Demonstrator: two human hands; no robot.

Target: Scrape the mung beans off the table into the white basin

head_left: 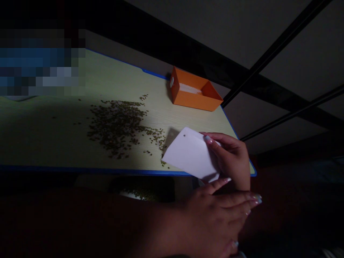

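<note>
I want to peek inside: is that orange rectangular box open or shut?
The orange rectangular box is open: nothing covers its top, so its inside shows.

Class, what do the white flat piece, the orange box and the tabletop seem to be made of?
White flat piece: probably matte plastic; smooth, even surface.
Orange box: matte, perhaps card or plastic; thin, straight walls.
Tabletop: matte, perhaps laminate; faint wood-like grain.

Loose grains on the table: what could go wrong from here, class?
Grains might spill over the blue edge of the table, since several lie close to it. The white card could tip, as the right hand grips only one side. The left hand, near the right, might bump the card.
</note>
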